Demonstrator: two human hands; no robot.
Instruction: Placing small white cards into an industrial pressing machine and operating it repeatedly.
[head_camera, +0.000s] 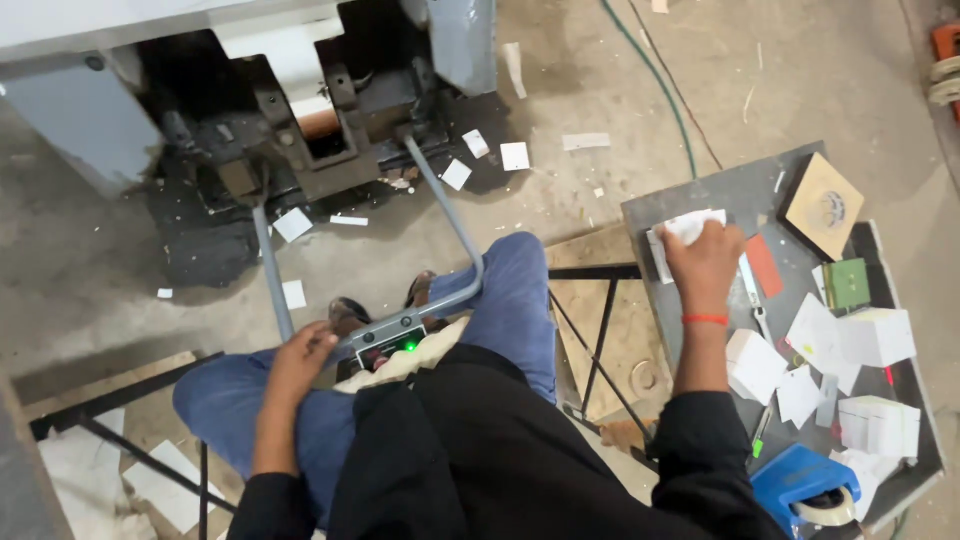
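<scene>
The right hand (703, 262) reaches out to the grey table (700, 195) on the person's right side and closes on a small stack of white paper cards (688, 228). The grip is clenched around this stack: the fingers curl over the top of it, and the cards show past the knuckles toward the far side and the left. The stack lies near the table's left edge, touching the surface, well apart from the other white card piles (878, 337) that lie further to the right.

To do this pick well, I judge that the fingers should press the stack evenly from both sides, so that the cards stay square and none slides out from the bottom. It is better to lift straight up before the hand moves away, because the stack is close to the edge and loose cards could fall to the floor, where many white scraps (515, 156) already lie.

The left hand (305, 350) rests on the left knee, just beside the grey bent bar (445, 205) and the small black box with a green light (392, 346). Its fingers are loosely bent and hold nothing, as far as I can see.

Other things on the table are a wooden block with a round pattern (824, 205), a green square (846, 283), an orange-red card (764, 265) and a blue tape dispenser (803, 487). In front of the knees stands a dark machine (330, 120) on the concrete floor.
</scene>
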